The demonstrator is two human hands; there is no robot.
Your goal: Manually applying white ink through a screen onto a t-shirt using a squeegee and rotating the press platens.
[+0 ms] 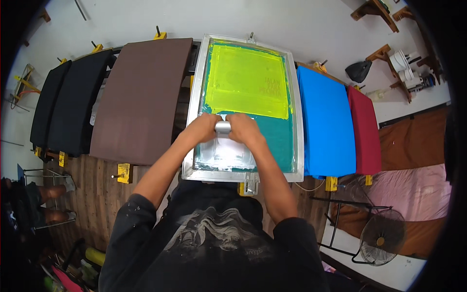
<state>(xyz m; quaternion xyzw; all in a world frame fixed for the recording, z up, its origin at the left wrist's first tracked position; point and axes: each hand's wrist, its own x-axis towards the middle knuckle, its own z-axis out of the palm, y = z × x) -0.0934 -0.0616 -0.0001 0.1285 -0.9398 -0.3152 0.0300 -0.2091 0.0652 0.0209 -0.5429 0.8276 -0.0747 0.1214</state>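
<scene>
Left hand [203, 127] and right hand [244, 128], fingers clenched around squeegee handle [223, 127], blade hidden over screen frame [192, 102].

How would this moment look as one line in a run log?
left hand: grips squeegee | right hand: grips squeegee | squeegee: on framed screen | beside: brown board, blue board

Bright, even daylight fills the sharp centre with only soft shadows, a pale sheen lies on the wet mesh of the printing screen [243, 97], and the fisheye bends straight edges toward a black, vignetted rim.
</scene>
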